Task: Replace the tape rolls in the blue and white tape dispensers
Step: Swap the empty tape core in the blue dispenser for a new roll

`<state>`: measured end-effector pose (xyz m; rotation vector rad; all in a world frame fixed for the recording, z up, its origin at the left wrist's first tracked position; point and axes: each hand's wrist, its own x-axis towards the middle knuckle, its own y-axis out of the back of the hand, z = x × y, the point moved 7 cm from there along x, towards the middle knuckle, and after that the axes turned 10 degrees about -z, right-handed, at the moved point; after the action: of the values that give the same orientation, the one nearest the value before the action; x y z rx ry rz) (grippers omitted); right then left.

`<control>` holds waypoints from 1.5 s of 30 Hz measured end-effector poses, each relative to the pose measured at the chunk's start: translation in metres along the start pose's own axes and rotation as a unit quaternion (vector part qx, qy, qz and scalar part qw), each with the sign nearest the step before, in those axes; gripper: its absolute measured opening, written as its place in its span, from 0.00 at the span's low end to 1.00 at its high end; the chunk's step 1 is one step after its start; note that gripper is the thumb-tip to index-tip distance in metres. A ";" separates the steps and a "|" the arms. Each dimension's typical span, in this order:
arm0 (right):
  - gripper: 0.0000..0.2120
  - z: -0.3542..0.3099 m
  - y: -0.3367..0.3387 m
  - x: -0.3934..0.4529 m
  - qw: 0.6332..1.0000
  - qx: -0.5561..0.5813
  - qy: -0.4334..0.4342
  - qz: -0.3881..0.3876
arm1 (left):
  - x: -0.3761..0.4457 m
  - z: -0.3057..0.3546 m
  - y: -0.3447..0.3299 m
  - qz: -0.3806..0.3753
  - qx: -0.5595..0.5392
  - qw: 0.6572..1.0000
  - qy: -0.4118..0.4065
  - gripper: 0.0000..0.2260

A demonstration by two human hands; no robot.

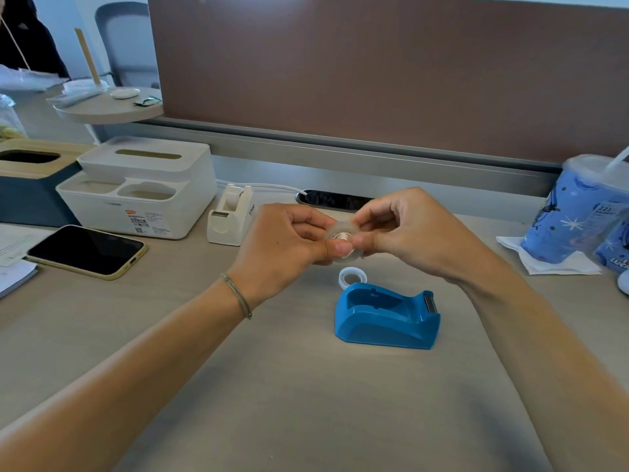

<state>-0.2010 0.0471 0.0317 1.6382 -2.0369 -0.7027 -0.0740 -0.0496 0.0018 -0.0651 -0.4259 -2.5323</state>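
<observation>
Both my hands' fingers (340,247) pinch the clear tape roll (341,233) directly above-behind the empty blue dispenser (386,316), right hand (405,229) nearer it.

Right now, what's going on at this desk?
A person holds a clear tape roll in both hands, left hand and right hand, above the desk. The blue tape dispenser sits empty below, a white core ring behind it. The white tape dispenser has not been opened.
</observation>
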 end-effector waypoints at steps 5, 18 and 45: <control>0.09 -0.004 0.002 -0.022 0.994 -0.099 0.026 0.035 | -0.001 0.010 -0.015 0.012 0.054 0.998 -0.006 0.13; 0.04 -0.002 0.011 -0.065 0.952 -0.237 0.112 0.156 | -0.006 0.029 -0.050 0.042 0.079 0.995 -0.035 0.11; 0.15 0.031 0.017 -0.069 0.986 0.097 -0.131 0.038 | -0.009 0.032 -0.038 -0.018 0.035 0.996 -0.085 0.14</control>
<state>-0.2184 0.1212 0.0173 1.6345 -2.4084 -0.7458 -0.0883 -0.0041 0.0201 -0.2507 -0.5864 -2.5546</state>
